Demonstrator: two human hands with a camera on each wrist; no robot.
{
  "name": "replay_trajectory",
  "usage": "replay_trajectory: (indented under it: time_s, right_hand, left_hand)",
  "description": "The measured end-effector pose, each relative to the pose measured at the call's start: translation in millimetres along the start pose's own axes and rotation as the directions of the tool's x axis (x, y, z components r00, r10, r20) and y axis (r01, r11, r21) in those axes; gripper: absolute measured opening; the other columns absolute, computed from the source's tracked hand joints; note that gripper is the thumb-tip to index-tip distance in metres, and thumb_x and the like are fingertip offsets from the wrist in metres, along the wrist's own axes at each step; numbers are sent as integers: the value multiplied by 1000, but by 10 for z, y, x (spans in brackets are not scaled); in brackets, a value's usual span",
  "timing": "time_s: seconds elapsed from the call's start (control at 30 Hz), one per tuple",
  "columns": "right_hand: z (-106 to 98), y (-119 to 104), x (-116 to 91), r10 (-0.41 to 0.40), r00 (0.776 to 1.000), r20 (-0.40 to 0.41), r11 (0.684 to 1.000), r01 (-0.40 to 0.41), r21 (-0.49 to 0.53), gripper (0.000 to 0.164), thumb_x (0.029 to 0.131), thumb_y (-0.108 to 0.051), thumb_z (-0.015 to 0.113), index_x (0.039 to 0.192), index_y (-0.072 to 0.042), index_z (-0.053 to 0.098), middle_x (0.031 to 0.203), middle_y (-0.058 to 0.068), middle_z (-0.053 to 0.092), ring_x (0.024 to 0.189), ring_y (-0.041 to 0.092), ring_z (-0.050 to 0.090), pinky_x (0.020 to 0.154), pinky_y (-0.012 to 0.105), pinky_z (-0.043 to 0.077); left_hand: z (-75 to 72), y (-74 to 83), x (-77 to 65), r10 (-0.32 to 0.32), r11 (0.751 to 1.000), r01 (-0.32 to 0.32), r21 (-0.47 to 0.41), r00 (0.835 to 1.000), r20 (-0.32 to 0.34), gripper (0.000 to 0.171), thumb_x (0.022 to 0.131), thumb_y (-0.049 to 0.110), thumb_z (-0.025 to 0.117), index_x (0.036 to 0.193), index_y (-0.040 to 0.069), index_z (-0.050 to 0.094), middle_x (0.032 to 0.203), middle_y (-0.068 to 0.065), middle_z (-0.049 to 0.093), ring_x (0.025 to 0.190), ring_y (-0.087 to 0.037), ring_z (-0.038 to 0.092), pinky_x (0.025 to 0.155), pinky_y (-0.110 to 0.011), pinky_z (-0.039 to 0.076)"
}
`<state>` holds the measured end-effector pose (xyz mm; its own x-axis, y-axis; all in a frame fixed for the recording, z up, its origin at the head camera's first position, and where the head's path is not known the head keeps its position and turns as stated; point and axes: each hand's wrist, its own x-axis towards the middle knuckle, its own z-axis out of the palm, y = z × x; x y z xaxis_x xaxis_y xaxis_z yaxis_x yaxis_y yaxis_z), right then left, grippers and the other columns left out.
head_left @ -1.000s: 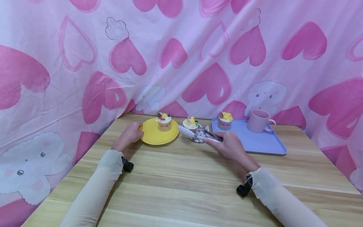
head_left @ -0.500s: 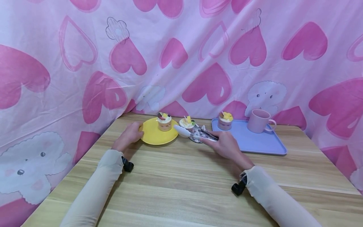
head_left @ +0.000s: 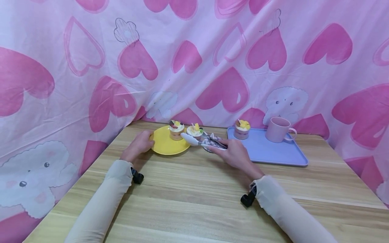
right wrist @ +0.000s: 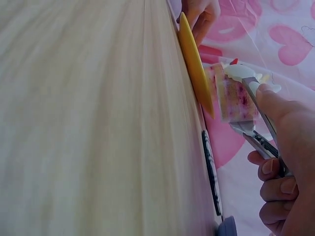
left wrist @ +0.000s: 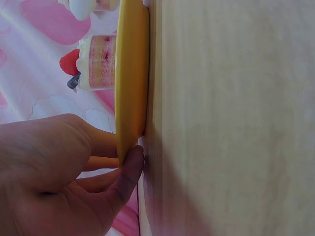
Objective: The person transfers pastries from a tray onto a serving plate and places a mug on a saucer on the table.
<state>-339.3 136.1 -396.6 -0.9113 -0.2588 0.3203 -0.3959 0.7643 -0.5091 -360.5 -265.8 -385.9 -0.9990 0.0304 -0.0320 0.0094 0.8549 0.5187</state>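
Curtain [head_left: 222,87]: pink, hung across the back, printed with hearts and fluffy white animals.
Desk [head_left: 194,195]: pale wood grain, filled the foreground.
Tray [head_left: 273,153]: light blue, right side of desk; bore the mug [head_left: 276,131] and, near its back left corner, the tray cake [head_left: 241,131].
Plate [head_left: 167,146]: round, yellow, left side of desk; the plate cake [head_left: 176,133] stood upright toward its back right.
Tongs [right wrist: 263,112]: metal with white tips, pointed left toward the plate; tips lay on opposite sides of the held cake [right wrist: 238,103].
Right hand [head_left: 232,153]: grip narrow, fingers curled round the tongs.
Left hand [head_left: 139,145]: grip narrow, pinched the plate's left rim between thumb and fingers.
Mug: pink, handle to the right.
Coaster [right wrist: 211,172]: black-and-white check, on the desk between plate and tray.
Held cake: clear-sided, cream on top; raised off the desk, just beside the plate's right rim.
Plate cake: cream, red fruit, dark piece on top.
Tray cake: yellow topping.
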Motion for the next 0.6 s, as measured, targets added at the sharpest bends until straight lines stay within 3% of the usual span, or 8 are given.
replay_trajectory:
  time_s: [0.2, 0.43, 0.6]
  right_hand:
    - [64, -46, 36, -25, 1000, -18, 1000, 25, 18, 63, 87, -72, 78, 125, -21, 83, 82, 1, 71, 78, 21, 57, 58, 33, 47]
    - [104, -109, 61, 8, 1000, 18, 1000, -8, 24, 76, 88, -77, 73, 134, -16, 79, 79, 2, 68, 72, 21, 57, 55, 32, 46]
    - [139, -151, 78, -2, 1000, 11, 1000, 1, 16, 76, 87, -77, 74, 132, -17, 80, 77, 2, 67, 71, 21, 57, 55, 32, 45]
  left_hand:
    - [-1, 9, 0, -11, 1000, 11, -3, 1000, 8, 55, 107, 8, 55, 158, -10, 44, 143, -28, 60, 116, -36, 59, 106, -49, 55]
    - [1, 22, -1, -35, 999, 35, -10, 999, 21, 56, 108, 8, 55, 159, -9, 43, 149, -29, 57, 119, -37, 58, 112, -50, 54]
    - [1, 21, 1, -39, 999, 40, -11, 999, 23, 55, 108, 8, 55, 159, -9, 42, 151, -29, 56, 120, -38, 58, 114, -52, 54]
